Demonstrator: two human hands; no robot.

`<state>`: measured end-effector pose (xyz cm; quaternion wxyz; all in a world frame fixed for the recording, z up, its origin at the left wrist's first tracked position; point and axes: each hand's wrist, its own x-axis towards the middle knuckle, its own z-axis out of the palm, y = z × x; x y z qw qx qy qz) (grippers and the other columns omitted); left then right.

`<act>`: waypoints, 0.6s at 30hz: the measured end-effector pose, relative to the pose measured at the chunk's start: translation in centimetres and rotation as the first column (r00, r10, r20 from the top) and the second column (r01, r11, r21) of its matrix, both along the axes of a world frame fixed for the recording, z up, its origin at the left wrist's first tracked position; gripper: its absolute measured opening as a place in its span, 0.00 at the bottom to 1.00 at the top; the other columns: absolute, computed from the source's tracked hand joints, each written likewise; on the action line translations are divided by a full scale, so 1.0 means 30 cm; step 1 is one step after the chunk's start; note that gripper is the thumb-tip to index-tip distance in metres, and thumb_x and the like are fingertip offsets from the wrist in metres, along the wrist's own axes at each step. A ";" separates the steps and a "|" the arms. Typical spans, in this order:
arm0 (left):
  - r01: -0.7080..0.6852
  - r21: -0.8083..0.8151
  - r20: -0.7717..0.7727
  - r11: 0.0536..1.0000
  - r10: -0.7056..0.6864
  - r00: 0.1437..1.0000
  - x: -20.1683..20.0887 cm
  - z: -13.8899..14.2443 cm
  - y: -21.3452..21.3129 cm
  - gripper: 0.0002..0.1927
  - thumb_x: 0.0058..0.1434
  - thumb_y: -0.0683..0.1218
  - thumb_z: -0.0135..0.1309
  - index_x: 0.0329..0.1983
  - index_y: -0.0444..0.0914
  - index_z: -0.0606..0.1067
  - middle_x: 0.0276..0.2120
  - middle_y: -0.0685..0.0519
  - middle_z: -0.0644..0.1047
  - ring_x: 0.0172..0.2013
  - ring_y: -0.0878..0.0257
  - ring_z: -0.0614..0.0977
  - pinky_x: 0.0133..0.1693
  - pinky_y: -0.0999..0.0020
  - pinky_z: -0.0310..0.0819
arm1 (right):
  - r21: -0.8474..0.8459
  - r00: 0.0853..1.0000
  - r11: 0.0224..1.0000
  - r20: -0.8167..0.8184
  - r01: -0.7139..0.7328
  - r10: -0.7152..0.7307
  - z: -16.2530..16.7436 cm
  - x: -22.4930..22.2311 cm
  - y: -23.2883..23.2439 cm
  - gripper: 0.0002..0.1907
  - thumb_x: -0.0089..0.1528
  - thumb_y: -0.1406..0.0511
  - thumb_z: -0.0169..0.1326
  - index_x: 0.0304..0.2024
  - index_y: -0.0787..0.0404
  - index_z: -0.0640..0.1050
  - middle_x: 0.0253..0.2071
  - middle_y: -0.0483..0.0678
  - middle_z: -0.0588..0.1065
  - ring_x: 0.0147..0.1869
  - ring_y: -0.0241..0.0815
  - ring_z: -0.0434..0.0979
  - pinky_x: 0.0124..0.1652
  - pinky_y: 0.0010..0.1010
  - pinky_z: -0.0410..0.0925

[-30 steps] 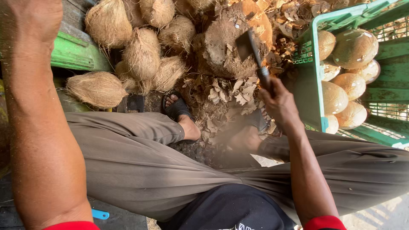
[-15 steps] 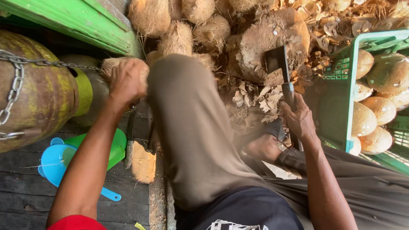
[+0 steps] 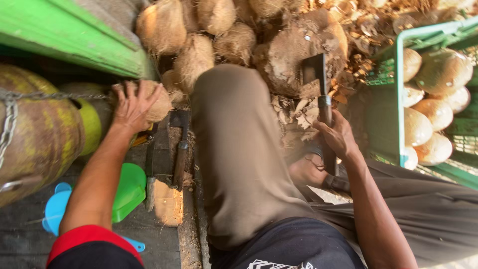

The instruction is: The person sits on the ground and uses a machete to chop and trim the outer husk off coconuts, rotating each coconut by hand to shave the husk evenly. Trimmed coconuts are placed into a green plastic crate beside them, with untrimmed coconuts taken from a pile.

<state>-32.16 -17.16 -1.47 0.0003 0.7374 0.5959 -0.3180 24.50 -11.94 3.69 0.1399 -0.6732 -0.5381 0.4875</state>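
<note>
Gripping a husked coconut (image 3: 152, 102) from above, the left hand (image 3: 132, 107) spreads wide; it looks heavy, fibrous, grippy. Right hand (image 3: 338, 137) clenches the cleaver (image 3: 318, 94) handle

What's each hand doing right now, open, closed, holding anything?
Left hand: fingers spread, gripping a husked coconut from above.
Right hand: closed around the handle of a cleaver, blade pointing away.

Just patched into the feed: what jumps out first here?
The right hand grips a cleaver, blade up, over a worn chopping stump at centre top. The left hand grasps a husky coconut at left, and peeled coconuts fill a green crate at right.
</note>
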 end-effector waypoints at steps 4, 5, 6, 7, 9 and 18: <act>-0.010 -0.028 0.085 1.000 0.013 0.996 -0.054 -0.050 -0.004 0.56 0.44 0.59 0.69 0.75 0.48 0.56 0.66 0.40 0.61 0.62 0.40 0.68 0.60 0.36 0.60 | -0.050 0.992 0.997 -0.104 0.063 -0.068 -0.023 -0.011 0.006 0.15 0.66 0.60 0.59 0.48 0.62 0.73 0.28 0.45 0.74 0.27 0.33 0.72 0.27 0.29 0.68; -0.028 -0.007 0.112 1.000 0.029 0.993 -0.065 -0.069 -0.007 0.50 0.48 0.57 0.66 0.73 0.48 0.58 0.65 0.41 0.62 0.60 0.43 0.69 0.60 0.38 0.62 | -0.019 0.995 0.998 -0.073 0.062 -0.063 -0.024 -0.006 0.018 0.15 0.67 0.59 0.59 0.48 0.62 0.73 0.27 0.46 0.73 0.26 0.34 0.71 0.27 0.29 0.67; 0.006 0.072 0.082 0.997 -0.012 0.997 -0.077 -0.090 -0.016 0.45 0.53 0.56 0.63 0.73 0.45 0.60 0.63 0.40 0.64 0.59 0.43 0.70 0.58 0.40 0.63 | 0.004 0.993 0.998 -0.100 0.059 -0.058 -0.022 0.004 0.038 0.15 0.67 0.59 0.59 0.49 0.62 0.73 0.27 0.45 0.73 0.26 0.33 0.70 0.25 0.29 0.67; 0.037 0.134 0.048 0.990 -0.044 0.998 -0.086 -0.110 -0.033 0.41 0.57 0.55 0.59 0.73 0.42 0.62 0.61 0.40 0.65 0.57 0.43 0.71 0.55 0.42 0.65 | 0.009 0.991 0.999 -0.127 0.053 -0.052 -0.014 0.023 0.064 0.16 0.67 0.59 0.58 0.50 0.62 0.72 0.28 0.45 0.73 0.26 0.33 0.70 0.24 0.28 0.66; -0.024 0.178 0.121 0.984 0.003 0.993 -0.109 -0.144 -0.078 0.35 0.61 0.54 0.55 0.71 0.39 0.66 0.60 0.39 0.67 0.54 0.43 0.72 0.51 0.43 0.66 | 0.024 0.992 0.997 -0.102 0.077 -0.074 0.002 0.046 0.110 0.16 0.67 0.59 0.57 0.52 0.61 0.71 0.28 0.45 0.73 0.26 0.33 0.70 0.23 0.28 0.67; -0.684 0.000 0.872 0.730 0.335 0.357 0.038 -0.044 -0.128 0.29 0.68 0.49 0.50 0.72 0.39 0.67 0.59 0.43 0.74 0.54 0.45 0.79 0.53 0.49 0.72 | 0.182 0.986 0.970 -0.002 0.163 -0.165 0.078 0.054 0.106 0.14 0.72 0.61 0.53 0.56 0.60 0.68 0.33 0.51 0.74 0.28 0.39 0.73 0.23 0.32 0.71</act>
